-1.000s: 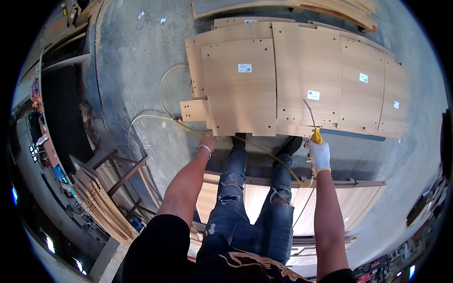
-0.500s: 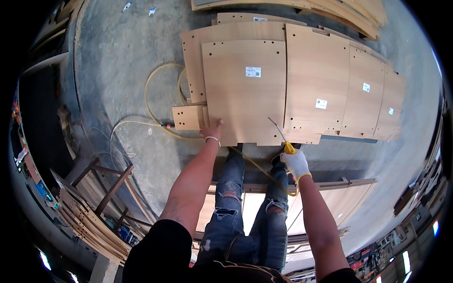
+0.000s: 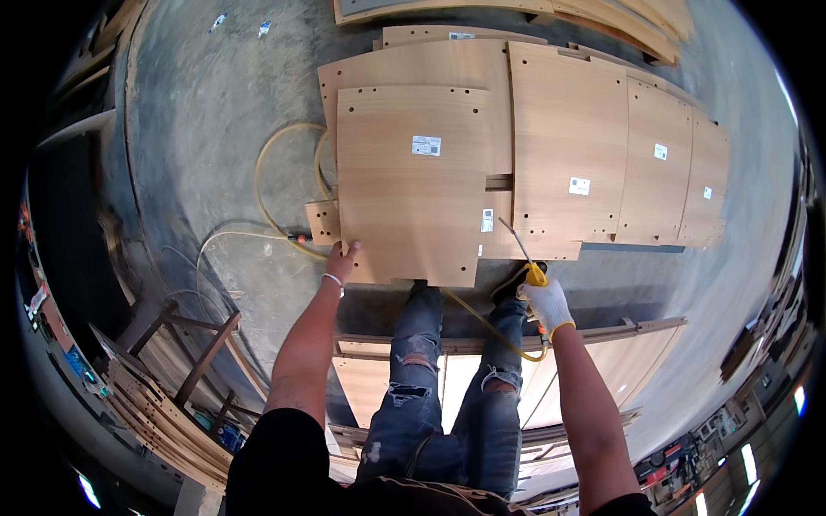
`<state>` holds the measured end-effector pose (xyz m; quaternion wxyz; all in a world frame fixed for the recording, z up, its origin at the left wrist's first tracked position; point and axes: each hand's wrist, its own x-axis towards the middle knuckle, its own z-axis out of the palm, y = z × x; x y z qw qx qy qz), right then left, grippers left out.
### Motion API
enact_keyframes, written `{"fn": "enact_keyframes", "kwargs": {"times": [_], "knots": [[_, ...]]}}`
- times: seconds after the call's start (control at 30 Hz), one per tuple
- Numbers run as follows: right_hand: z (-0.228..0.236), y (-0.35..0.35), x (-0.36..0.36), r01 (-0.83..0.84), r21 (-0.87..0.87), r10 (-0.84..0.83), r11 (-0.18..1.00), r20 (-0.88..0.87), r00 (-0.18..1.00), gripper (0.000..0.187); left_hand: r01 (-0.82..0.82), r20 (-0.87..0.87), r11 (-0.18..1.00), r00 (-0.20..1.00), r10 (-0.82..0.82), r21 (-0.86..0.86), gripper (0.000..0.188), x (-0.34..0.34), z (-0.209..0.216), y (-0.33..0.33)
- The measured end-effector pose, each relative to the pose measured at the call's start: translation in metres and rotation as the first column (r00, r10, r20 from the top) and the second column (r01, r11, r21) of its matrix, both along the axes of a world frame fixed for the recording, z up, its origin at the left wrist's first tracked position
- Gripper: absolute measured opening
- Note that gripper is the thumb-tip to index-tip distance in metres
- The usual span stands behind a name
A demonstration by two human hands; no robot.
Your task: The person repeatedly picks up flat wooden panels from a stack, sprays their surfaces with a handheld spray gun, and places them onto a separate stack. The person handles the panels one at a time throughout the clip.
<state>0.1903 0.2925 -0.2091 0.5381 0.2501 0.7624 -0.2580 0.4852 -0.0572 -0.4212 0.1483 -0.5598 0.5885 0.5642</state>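
My bare left hand grips the lower left corner of a light wood panel, the thumb on its top face and the other fingers mostly hidden by the edge. This panel has dark holes near its corners and a white label. It lies over other panels, and a gap shows along its right side. In my right hand, which wears a white knit glove, is a yellow air blow gun. Its thin metal nozzle points up and left over the panels. A yellowish air hose runs from the gun past my legs.
To the right lie more overlapping labelled panels. A small drilled board pokes out at the left, beside the looped hose. Behind my legs is another panel stack. A dark frame and stacked boards stand lower left.
My left hand has moved left and slightly nearer, and the top panel has slid with it, uncovering boards and labels on its right. The blow gun has barely shifted.
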Motion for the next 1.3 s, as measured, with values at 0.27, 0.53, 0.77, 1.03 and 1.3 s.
{"fn": "enact_keyframes", "kwargs": {"times": [0.27,0.53,0.77,1.03,1.3], "knots": [[-0.003,0.012,0.029,0.010,-0.039,-0.011,0.999,-0.001,1.000,0.016,0.185,-0.203,0.979,0.965,-0.165,0.085,0.034,-0.085,0.198,-0.073],[0.026,-0.002,0.039,-0.152,-0.115,0.132,0.982,-0.165,0.977,0.019,0.855,0.466,0.187,0.432,-0.772,-0.483,0.027,-0.131,0.264,-0.020],[0.063,0.007,0.027,0.112,-0.148,-0.131,0.983,-0.127,0.983,0.019,0.857,0.484,0.252,0.471,-0.737,-0.451,0.032,-0.164,0.285,-0.037],[0.039,0.042,0.048,0.161,-0.114,-0.170,0.980,-0.071,0.983,0.021,0.665,0.290,0.613,0.743,-0.604,-0.426,0.034,-0.183,0.286,-0.030],[0.045,0.050,0.049,0.050,-0.116,-0.059,0.992,-0.072,0.996,0.028,0.524,0.190,0.582,0.822,-0.538,-0.622,0.037,-0.358,0.264,-0.037]]}}
